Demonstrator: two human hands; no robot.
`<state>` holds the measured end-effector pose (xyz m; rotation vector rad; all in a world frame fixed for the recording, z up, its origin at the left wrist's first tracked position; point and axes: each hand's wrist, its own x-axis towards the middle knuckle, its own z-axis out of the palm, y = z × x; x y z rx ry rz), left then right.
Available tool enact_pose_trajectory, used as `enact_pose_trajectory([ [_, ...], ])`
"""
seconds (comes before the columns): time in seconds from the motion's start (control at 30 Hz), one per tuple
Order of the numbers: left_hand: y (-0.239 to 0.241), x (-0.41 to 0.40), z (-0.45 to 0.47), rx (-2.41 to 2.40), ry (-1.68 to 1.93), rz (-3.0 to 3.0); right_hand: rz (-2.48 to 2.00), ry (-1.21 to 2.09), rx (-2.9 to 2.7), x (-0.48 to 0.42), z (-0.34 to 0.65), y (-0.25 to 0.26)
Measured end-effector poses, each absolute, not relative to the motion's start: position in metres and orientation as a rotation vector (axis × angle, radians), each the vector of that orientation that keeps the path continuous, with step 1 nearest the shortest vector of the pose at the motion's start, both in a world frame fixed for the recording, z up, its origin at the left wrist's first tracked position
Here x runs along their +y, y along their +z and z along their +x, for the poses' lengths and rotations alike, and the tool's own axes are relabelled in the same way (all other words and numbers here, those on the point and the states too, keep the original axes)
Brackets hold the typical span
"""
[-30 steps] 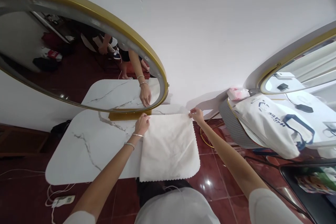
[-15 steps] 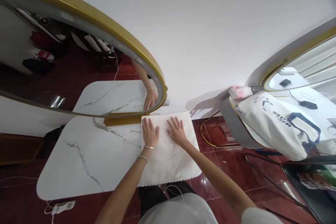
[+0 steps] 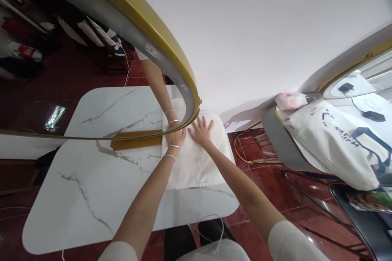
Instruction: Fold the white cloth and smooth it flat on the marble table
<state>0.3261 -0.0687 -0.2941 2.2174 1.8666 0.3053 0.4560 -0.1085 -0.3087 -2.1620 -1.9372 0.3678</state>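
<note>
A white cloth with a scalloped edge lies spread over the right end of the marble-patterned table. My left hand, with bracelets at the wrist, rests flat on the cloth's left side; the mirror's lower rim covers part of its fingers. Flat on the cloth near its far edge is my right hand, fingers spread, a ring on one of them. Neither hand grasps anything. A strip of bare tabletop shows between the cloth's near edge and my body.
A gold-framed mirror overhangs the table's back and reflects my arm. At right, a second table carries a white tote bag and a tissue pack. A black chair stands nearer. A white cable hangs near my lap.
Both hands have pushed forward with the cloth, which slid away from me toward the wall and uncovered the table's near edge. My view has shifted closer to the mirror.
</note>
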Motion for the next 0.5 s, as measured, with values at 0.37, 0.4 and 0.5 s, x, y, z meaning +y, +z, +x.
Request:
enact_pose_trajectory([
  [0.37,-0.302,-0.160,0.298,1.815,0.483,2.412,-2.068,0.200,-1.993,-0.191,0.455,-0.318],
  [0.4,-0.302,-0.162,0.300,1.805,0.472,2.422,-2.116,0.169,-1.947,-0.193,0.458,-0.320],
  [0.5,-0.302,-0.150,0.316,1.677,0.384,2.492,-2.286,0.119,-1.790,-0.185,0.472,-0.323],
])
